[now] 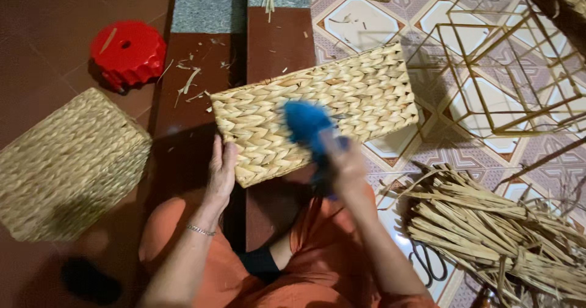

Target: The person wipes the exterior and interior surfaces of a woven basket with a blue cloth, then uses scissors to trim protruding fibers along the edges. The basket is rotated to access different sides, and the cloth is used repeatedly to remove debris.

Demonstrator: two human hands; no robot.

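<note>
Woven basket (317,109) fully plaited; left hand (221,167) fingers clamp near-left edge; right hand (342,161) fingers closed round blurred blue brush (305,125) on weave; loose straw bundle (488,235) near right unused.

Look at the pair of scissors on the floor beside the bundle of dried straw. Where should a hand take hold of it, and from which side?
Grip the scissors by the dark loop handles, coming from above on the side nearer the person's leg. The handles lie flat and bare on the tile, while the blade end seems tucked under the straw bundle, so that end is hidden and harder to reach.
</note>
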